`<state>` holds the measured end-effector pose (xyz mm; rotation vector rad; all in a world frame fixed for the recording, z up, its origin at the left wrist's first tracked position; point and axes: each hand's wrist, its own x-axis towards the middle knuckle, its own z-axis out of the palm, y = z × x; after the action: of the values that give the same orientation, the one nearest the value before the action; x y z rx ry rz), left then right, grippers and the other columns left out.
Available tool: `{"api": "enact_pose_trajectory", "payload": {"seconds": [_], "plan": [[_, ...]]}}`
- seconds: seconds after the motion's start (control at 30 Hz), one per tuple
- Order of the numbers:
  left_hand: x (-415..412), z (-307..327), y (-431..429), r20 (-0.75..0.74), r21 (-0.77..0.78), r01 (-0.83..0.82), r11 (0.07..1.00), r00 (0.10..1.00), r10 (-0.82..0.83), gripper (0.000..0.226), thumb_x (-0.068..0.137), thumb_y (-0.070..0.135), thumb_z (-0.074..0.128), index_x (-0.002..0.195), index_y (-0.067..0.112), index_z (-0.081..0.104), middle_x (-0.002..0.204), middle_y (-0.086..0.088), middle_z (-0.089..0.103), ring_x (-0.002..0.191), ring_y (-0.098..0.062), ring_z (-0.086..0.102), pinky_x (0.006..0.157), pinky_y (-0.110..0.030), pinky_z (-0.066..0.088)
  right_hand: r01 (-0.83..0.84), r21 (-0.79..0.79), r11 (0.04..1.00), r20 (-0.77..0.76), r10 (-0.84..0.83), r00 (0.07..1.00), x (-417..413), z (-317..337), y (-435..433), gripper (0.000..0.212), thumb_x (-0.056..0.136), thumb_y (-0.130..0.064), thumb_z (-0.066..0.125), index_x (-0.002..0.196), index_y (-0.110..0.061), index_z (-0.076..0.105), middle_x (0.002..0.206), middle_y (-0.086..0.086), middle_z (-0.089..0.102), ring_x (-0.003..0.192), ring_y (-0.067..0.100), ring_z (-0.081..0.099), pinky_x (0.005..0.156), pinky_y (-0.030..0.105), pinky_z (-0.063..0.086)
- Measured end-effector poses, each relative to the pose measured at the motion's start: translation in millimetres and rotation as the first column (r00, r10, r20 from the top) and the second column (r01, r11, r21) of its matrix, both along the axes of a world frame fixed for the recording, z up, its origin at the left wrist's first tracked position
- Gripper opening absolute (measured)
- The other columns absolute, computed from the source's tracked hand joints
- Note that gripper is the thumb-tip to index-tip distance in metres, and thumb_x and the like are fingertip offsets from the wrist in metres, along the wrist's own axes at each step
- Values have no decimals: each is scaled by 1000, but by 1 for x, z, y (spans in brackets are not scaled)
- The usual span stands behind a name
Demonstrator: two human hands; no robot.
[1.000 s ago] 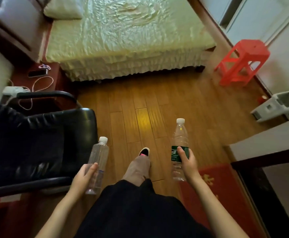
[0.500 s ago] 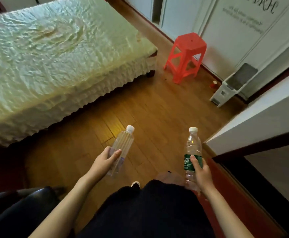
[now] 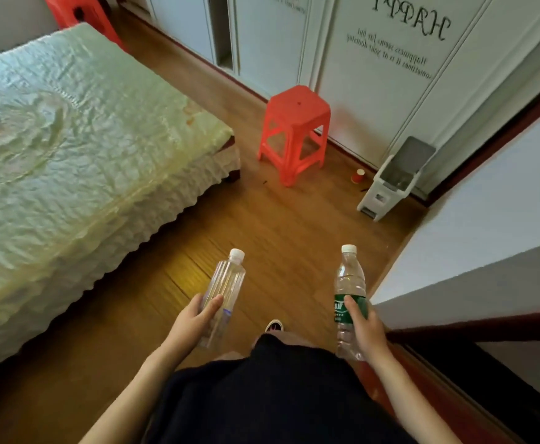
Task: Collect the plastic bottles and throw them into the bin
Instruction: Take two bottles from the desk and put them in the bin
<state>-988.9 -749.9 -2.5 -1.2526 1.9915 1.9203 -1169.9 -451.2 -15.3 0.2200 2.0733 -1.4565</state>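
Note:
My left hand point(image 3: 191, 325) grips a clear ribbed plastic bottle point(image 3: 225, 283) with a white cap, tilted slightly right. My right hand point(image 3: 366, 328) holds a second clear bottle point(image 3: 349, 283) with a green label and white cap, nearly upright. Both bottles hang above the wooden floor in front of my dark skirt. A white bin point(image 3: 390, 184) with its grey lid raised stands on the floor ahead to the right, against the white wardrobe.
A bed point(image 3: 70, 149) with a pale green cover fills the left. A red plastic stool point(image 3: 294, 133) stands ahead, a small red cup point(image 3: 358, 176) beside the bin. A white counter point(image 3: 486, 225) juts in on the right. Another red stool point(image 3: 79, 11) sits far back left.
The view has swung right and forward: the black chair is gone from sight, and the stool and bin are nearer. Both hands still hold their bottles.

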Motion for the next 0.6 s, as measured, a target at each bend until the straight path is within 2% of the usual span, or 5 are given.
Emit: {"api": "enact_pose_trajectory", "payload": {"seconds": [0.07, 0.17, 0.3, 0.47, 0.6], "plan": [[-41, 10, -25, 8, -37, 20, 999, 1000, -20, 61, 76, 65, 57, 121, 24, 55, 101, -1, 72, 79, -12, 74, 59, -23, 57, -31, -27, 999, -17, 31, 999, -48, 8, -28, 31, 89, -47, 62, 104, -20, 59, 75, 4, 69, 55, 17, 68, 47, 29, 55], [-92, 21, -59, 15, -79, 17, 997, 1000, -16, 63, 73, 67, 55, 120, 25, 55, 103, -2, 71, 83, -17, 73, 66, -31, 59, -63, 1, 998, -74, 63, 995, -109, 18, -64, 26, 87, -52, 61, 100, -30, 57, 91, 5, 71, 74, 18, 72, 66, 36, 61], [-153, 18, -95, 28, -79, 28, 996, 999, -26, 64, 76, 61, 56, 124, 19, 54, 102, -5, 72, 81, -19, 73, 59, -27, 57, -53, -14, 998, -95, 52, 994, -177, 16, -99, 29, 85, -57, 59, 100, -33, 56, 89, -1, 71, 72, 7, 71, 54, 17, 53], [-264, -5, -145, 59, -68, 82, 994, 995, -78, 64, 75, 61, 56, 122, 18, 56, 98, -7, 73, 77, -19, 74, 58, -27, 57, 50, -29, 998, -50, -51, 997, -265, -9, -129, 37, 86, -52, 61, 111, -25, 56, 92, 2, 71, 69, 5, 71, 51, 13, 50], [-392, -11, -183, 64, -73, 165, 984, 985, -160, 52, 83, 58, 57, 118, 20, 56, 99, -5, 72, 79, -18, 73, 59, -27, 56, 228, -42, 973, -11, -228, 974, -338, -13, -144, 25, 88, -47, 62, 104, -30, 56, 91, 3, 70, 66, 3, 71, 48, 12, 49]]}}
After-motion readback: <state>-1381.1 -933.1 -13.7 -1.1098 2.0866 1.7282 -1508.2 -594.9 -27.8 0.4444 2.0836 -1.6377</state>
